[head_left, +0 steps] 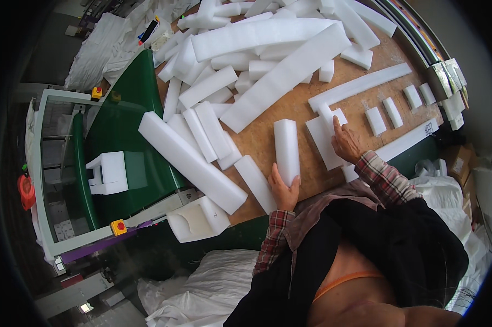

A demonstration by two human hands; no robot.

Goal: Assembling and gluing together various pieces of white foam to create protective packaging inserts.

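Observation:
My left hand (pixel 284 188) is wrapped round the lower end of a thick white foam block (pixel 286 144) on the wooden board (pixel 306 188). To its right, my right hand (pixel 347 144) has its index finger against a small foam strip (pixel 326 116); its thumb is mostly hidden. That strip lies over a flat foam piece (pixel 320 143). Close to my left hand rests another long foam piece (pixel 256 182). Further right, small foam blocks (pixel 375 121) stand in a spaced row between a long foam strip (pixel 366 86) and a foam bar (pixel 404 143).
Many loose foam pieces (pixel 268 38) are heaped across the far board. At the left, a green conveyor belt (pixel 140 114) carries a foam piece with a cut-out (pixel 108 173). A yellow-and-red stop button (pixel 118 227) sits on its frame. White sacks (pixel 213 283) lie below.

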